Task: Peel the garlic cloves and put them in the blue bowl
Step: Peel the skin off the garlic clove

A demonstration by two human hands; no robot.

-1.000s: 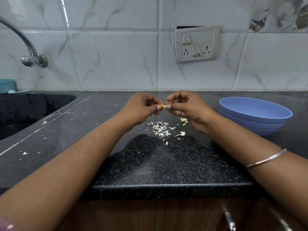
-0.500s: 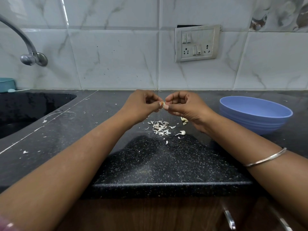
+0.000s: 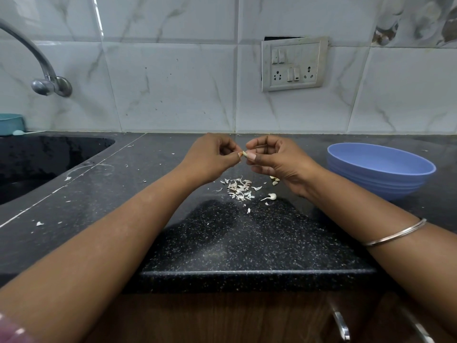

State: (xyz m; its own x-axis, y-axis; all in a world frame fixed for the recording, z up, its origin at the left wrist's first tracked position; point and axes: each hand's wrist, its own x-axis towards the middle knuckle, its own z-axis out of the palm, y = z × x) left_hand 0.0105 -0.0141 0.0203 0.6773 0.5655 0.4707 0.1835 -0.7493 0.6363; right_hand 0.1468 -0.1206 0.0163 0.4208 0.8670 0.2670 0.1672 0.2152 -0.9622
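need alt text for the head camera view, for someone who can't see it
Two bare hands, left hand and right hand, pinch a small garlic clove between their fingertips above a speckled black stone counter. Below them lie a pile of white papery peel scraps and a loose clove; a round blue plastic bowl sits to the right.

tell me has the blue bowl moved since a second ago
No. The bowl sits in the same spot on the counter, right of the hands and below the switch plate; only the camera shifted slightly.
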